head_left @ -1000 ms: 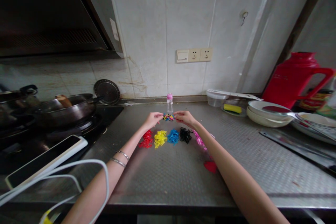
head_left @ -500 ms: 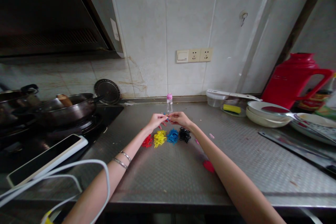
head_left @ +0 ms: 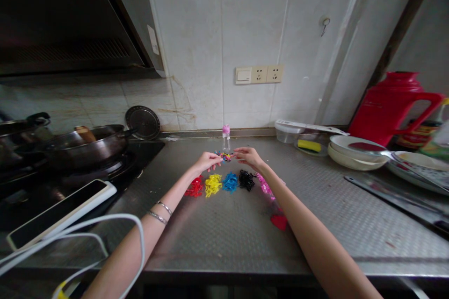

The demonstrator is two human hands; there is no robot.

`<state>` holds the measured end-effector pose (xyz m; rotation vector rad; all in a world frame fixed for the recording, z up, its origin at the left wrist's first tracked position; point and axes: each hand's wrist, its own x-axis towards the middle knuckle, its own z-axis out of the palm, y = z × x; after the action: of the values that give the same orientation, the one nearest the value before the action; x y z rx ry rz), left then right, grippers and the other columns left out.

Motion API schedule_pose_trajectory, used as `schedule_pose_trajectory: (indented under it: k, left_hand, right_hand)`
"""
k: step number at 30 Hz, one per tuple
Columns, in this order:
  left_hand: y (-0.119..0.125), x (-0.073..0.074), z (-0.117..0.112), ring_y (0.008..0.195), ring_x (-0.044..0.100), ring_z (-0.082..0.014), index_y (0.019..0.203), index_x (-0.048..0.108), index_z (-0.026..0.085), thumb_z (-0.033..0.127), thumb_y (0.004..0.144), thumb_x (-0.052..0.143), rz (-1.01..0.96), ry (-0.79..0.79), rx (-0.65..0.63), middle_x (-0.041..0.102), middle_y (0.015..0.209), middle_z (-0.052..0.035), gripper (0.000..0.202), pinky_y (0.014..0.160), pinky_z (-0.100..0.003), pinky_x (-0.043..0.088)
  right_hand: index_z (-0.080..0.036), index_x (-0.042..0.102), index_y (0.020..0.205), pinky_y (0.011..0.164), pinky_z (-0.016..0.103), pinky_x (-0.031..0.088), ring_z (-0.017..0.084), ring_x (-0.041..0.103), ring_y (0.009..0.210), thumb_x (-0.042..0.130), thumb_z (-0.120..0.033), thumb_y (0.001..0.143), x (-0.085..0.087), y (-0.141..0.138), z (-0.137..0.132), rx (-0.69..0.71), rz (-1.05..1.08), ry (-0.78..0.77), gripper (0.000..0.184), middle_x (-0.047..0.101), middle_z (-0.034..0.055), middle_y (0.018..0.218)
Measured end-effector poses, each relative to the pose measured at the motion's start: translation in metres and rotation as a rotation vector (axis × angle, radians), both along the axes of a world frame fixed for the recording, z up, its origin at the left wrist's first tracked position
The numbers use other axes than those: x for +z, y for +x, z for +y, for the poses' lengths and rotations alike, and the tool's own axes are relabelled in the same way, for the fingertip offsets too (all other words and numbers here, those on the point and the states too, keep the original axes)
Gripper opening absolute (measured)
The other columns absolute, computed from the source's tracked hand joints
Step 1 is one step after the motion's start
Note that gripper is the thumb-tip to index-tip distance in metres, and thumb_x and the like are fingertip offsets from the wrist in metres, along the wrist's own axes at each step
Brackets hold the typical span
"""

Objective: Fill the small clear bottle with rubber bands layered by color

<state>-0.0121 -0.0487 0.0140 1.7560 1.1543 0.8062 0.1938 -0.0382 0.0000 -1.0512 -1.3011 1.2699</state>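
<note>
Where left hand (head_left: pixel 206 162) meets right hand (head_left: pixel 249 158), counter's back edge (head_left: pixel 252 134) looms.

Both bare forearms reaching forward, left hand (head_left: pixel 207 162) and right hand (head_left: pixel 248 157) nearly meeting, fingertips pinched.

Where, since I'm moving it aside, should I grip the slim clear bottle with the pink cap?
Grip the slim clear bottle around its upright body, below the pink cap, from the side: it stands narrow near the wall, with multicoloured rubber bands just in front.
</note>
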Motion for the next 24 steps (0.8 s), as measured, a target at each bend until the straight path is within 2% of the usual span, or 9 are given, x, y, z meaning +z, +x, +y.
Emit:
schedule_pose_trajectory:
  k: [6,11,14,17,24]
  left_hand:
    - [0.011,0.002,-0.011,0.040,0.039,-0.0046,0.080,0.068,0.011,0.037,0.067,0.058,0.153,-0.008,-0.178,0.061,0.058,-0.0024,0.031,0.037,-0.018,0.025]
    - [0.015,-0.003,-0.010,0.043,0.043,-0.0067,0.074,0.069,0.009,0.031,0.064,0.062,0.206,0.029,-0.264,0.060,0.051,-0.0022,0.025,0.045,-0.019,0.032]
    - [0.015,-0.004,-0.008,0.051,0.051,-0.0101,0.078,0.070,0.010,0.030,0.060,0.065,0.210,0.036,-0.273,0.064,0.059,-0.0044,0.028,0.052,-0.021,0.037]
    - [0.014,-0.004,-0.007,0.055,0.053,-0.0116,0.081,0.069,0.009,0.029,0.058,0.067,0.207,0.059,-0.228,0.066,0.065,-0.0066,0.031,0.055,-0.022,0.039]
    - [0.013,-0.007,-0.003,0.053,0.052,-0.0104,0.078,0.070,0.008,0.022,0.059,0.064,0.206,0.071,-0.216,0.066,0.063,-0.0064,0.024,0.055,-0.022,0.039]
  right_hand:
    - [-0.014,0.063,0.086,0.054,0.018,0.047,0.011,0.059,0.066,0.065,-0.017,0.064,-0.002,0.008,0.002,-0.069,-0.014,-0.022,0.022,0.066,0.0061,0.081]
    - [-0.014,0.063,0.086,0.052,0.017,0.046,0.009,0.057,0.062,0.062,-0.015,0.066,-0.003,0.010,0.002,-0.083,0.008,-0.036,0.020,0.066,0.0062,0.081]
    - [-0.014,0.064,0.086,0.050,0.016,0.044,0.008,0.056,0.060,0.061,-0.015,0.066,-0.001,0.010,0.001,-0.078,0.019,-0.048,0.020,0.065,0.0063,0.081]
    - [-0.013,0.064,0.085,0.049,0.016,0.043,0.008,0.055,0.059,0.062,-0.015,0.066,0.000,0.010,0.000,-0.074,0.030,-0.053,0.019,0.065,0.0060,0.079]
    - [-0.013,0.064,0.083,0.052,0.017,0.045,0.007,0.055,0.059,0.061,-0.015,0.067,0.002,0.010,-0.002,-0.068,0.063,-0.079,0.016,0.064,0.0046,0.075]
